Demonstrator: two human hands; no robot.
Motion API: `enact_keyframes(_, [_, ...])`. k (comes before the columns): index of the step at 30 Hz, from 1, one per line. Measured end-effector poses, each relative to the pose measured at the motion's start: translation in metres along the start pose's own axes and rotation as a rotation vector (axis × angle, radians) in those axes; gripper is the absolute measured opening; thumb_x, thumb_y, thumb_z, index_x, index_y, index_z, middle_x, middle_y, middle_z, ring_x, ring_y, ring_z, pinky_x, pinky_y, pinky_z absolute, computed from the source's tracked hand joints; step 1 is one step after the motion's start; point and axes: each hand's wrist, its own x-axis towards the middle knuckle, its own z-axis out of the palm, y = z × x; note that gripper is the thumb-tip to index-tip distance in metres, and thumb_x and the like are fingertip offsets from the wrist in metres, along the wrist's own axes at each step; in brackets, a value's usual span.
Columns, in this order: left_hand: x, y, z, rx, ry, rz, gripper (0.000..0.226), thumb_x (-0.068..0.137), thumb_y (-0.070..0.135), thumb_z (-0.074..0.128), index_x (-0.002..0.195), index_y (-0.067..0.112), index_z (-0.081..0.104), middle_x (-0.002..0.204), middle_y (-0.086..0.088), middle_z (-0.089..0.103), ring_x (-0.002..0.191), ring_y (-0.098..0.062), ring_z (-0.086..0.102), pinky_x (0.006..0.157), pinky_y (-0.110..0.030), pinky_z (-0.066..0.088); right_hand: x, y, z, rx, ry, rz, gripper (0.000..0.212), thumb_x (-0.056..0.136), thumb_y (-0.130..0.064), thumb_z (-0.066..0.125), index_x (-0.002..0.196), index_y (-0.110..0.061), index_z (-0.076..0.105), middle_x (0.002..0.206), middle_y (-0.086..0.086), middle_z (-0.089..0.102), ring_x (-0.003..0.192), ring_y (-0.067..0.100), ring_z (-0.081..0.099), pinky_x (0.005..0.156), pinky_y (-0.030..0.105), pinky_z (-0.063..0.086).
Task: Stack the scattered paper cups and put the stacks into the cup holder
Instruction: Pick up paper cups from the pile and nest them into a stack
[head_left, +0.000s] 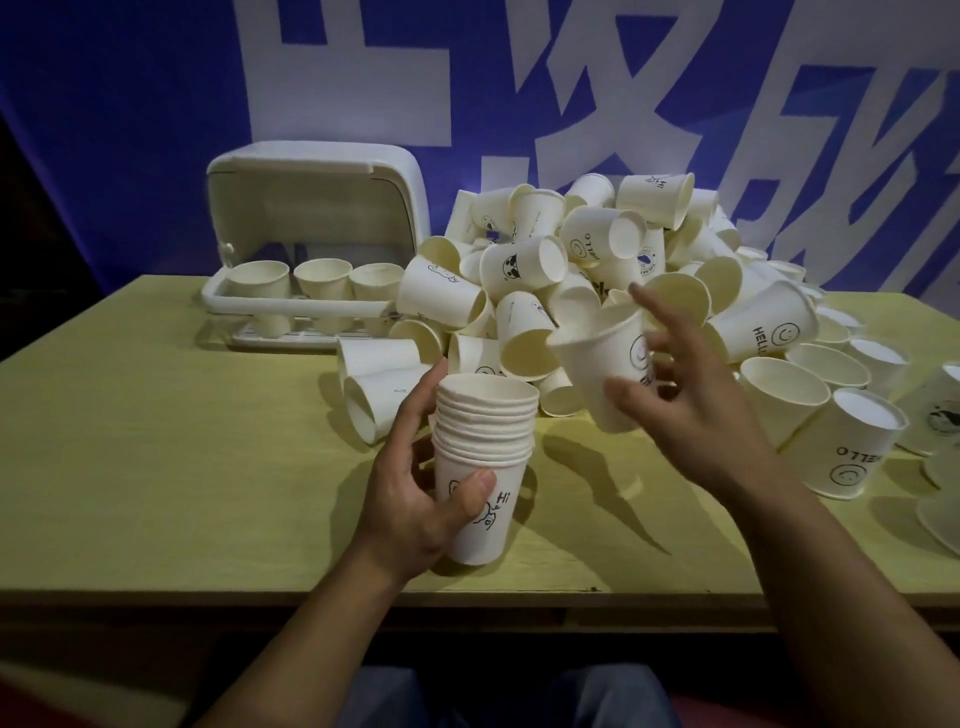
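My left hand (415, 493) grips an upright stack of several white paper cups (485, 457) near the table's front, thumb across a "Hi" drawing. My right hand (685, 395) holds a single tilted cup (602, 369) just right of and above the stack, thumb and fingers round its lower wall. Behind both lies a big heap of loose cups (597, 260). The white cup holder (311, 244) stands at the back left with its lid up; three cup stacks (322, 286) sit in its front row.
The yellow table (182, 467) ends in a front edge close to me. More loose cups (852, 441) lie and stand at the right edge, some upside down. Two cups (379, 384) lie on their sides left of the stack. A blue and white banner hangs behind.
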Motion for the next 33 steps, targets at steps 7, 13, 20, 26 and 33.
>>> enact_keyframes(7, [-0.003,0.002,0.002,0.035,-0.051,0.02,0.088,0.068,0.046,0.075,0.143,0.067,0.032,0.145,0.019,0.052,0.126,-0.014,0.059,0.096,-0.034,0.056,0.008,-0.035,0.027,0.302,0.089,-0.027,0.064,0.091,-0.025,0.07,0.136,-0.056,0.036,0.111,-0.024,0.048,0.089,-0.021,0.058,0.065,0.011,0.052])
enact_keyframes(13, [-0.002,0.002,0.001,0.05,-0.013,0.001,0.103,0.065,0.051,0.075,0.145,0.071,0.014,0.143,0.013,0.052,0.124,-0.013,0.06,0.089,-0.024,0.055,-0.004,-0.04,0.064,0.265,-0.055,-0.055,0.061,0.087,-0.038,0.072,0.137,-0.054,0.041,0.12,-0.018,0.058,0.105,-0.004,0.061,0.085,0.023,0.055])
enact_keyframes(20, [-0.003,0.002,-0.001,-0.039,0.106,0.041,0.087,0.064,0.039,0.075,0.142,0.051,0.036,0.136,-0.002,0.056,0.115,-0.004,0.062,0.083,-0.013,0.051,-0.02,-0.025,0.081,0.25,-0.055,-0.089,0.037,0.088,-0.052,0.046,0.121,-0.047,0.062,0.129,-0.016,0.058,0.123,-0.001,0.051,0.093,0.013,0.043])
enact_keyframes(26, [0.0,0.006,-0.024,-0.006,0.134,0.016,0.091,0.065,0.039,0.074,0.146,0.046,0.032,0.137,0.01,0.056,0.116,-0.001,0.062,0.082,-0.014,0.053,0.01,-0.005,0.07,-0.126,-0.15,-0.253,0.05,0.091,-0.013,0.066,0.133,-0.038,0.056,0.127,-0.021,0.055,0.118,0.001,0.051,0.097,0.027,0.046])
enact_keyframes(33, [-0.008,0.002,-0.067,0.086,0.21,-0.024,0.088,0.066,0.047,0.074,0.138,0.073,0.03,0.138,0.019,0.056,0.118,-0.002,0.062,0.082,-0.017,0.055,0.035,0.007,0.087,-0.821,-0.484,-0.407,0.069,0.092,-0.048,0.061,0.15,-0.052,0.024,0.154,-0.017,0.038,0.139,0.016,0.032,0.107,0.044,0.028])
